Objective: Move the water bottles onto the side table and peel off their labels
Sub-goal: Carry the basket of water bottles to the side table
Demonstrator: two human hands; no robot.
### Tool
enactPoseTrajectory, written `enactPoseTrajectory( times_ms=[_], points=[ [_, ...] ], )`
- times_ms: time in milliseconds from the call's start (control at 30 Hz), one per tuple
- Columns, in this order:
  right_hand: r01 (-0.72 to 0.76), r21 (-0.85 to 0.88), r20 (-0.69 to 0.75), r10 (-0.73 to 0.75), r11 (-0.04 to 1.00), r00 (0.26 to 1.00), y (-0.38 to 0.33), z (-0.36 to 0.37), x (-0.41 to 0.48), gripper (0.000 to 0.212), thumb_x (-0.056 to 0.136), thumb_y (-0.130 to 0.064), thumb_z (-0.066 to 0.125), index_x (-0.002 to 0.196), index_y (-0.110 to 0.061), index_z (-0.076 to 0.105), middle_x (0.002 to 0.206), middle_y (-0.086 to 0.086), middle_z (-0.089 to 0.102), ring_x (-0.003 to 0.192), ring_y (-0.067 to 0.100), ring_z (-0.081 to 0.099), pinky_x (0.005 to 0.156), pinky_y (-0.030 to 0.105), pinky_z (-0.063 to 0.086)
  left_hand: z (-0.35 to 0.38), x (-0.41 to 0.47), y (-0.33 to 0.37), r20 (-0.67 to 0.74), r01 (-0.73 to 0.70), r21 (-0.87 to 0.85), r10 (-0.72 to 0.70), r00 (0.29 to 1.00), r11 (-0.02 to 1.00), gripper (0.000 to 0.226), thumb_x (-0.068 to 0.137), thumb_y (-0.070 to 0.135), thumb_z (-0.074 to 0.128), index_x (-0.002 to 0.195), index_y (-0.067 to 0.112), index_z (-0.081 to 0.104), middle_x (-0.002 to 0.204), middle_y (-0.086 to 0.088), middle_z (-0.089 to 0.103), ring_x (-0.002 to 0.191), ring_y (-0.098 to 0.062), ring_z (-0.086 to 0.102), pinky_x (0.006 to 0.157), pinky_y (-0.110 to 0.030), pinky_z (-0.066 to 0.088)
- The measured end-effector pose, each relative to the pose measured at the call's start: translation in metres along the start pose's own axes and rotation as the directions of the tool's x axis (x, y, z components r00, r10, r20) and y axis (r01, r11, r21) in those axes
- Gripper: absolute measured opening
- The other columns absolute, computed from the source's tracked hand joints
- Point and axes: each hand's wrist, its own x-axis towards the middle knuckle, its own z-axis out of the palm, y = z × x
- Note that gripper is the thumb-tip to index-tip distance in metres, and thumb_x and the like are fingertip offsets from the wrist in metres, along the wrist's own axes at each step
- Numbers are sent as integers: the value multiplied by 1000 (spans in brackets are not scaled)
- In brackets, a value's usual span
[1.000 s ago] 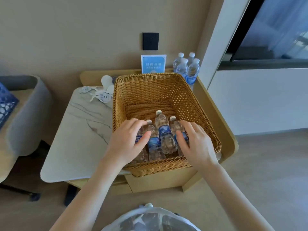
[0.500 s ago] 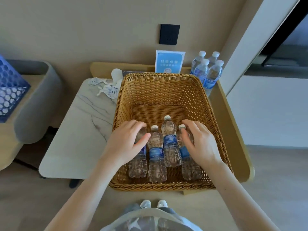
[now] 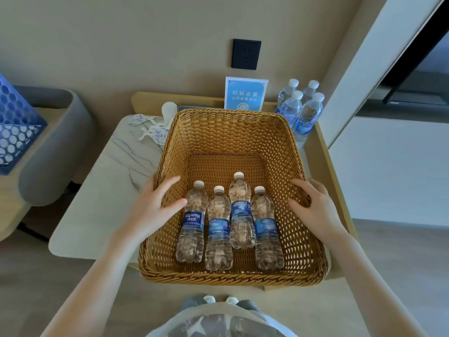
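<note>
Several clear water bottles point(image 3: 218, 224) with blue labels and white caps lie side by side in the near half of a wicker basket point(image 3: 243, 132). The basket stands on the marble-topped side table point(image 3: 102, 190). My left hand point(image 3: 155, 205) hovers over the basket's left wall, fingers spread, the thumb close to the leftmost bottle point(image 3: 192, 222). My right hand point(image 3: 313, 205) is at the basket's right wall, fingers loosely bent, holding nothing. Neither hand touches a bottle.
Several upright bottles point(image 3: 301, 110) stand at the table's back right corner beside a blue sign card point(image 3: 246, 94). Peeled labels point(image 3: 153, 128) lie at the back left. A grey armchair point(image 3: 53, 147) with a blue perforated bin point(image 3: 14, 130) stands to the left.
Both hands have lifted off the bottles and moved apart to the basket's two sides. The camera has tilted further down over the basket.
</note>
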Motion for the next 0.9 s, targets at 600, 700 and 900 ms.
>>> enactPoseTrajectory(
  times_ms=[600, 700, 900],
  points=[
    [-3, 286, 84, -22, 958, 996, -5, 1, 3, 80, 83, 12, 65, 143, -39, 50, 133, -21, 48, 123, -1, 43, 83, 6, 34, 1, 8, 8, 20, 115, -323, -115, 993, 939, 92, 75, -27, 58, 137, 40, 51, 157, 3, 36, 68, 0, 62, 51, -19, 52],
    [19, 322, 89, -50, 947, 995, -8, -5, -1, 82, 82, 15, 64, 144, -37, 50, 136, -18, 48, 129, 2, 40, 88, 6, 35, 0, 6, 12, -3, 112, -343, -121, 993, 933, 98, 74, -26, 60, 136, 49, 50, 157, 8, 37, 61, 0, 54, 60, -27, 59],
    [56, 359, 60, -83, 932, 995, -25, -27, -2, 87, 77, 19, 64, 146, -32, 51, 139, -11, 51, 130, 6, 44, 105, 24, 38, -23, 5, 29, 0, 121, -367, -130, 992, 923, 102, 74, -24, 62, 133, 58, 49, 158, 8, 34, 70, -29, 69, 48, -31, 51]
  ],
)
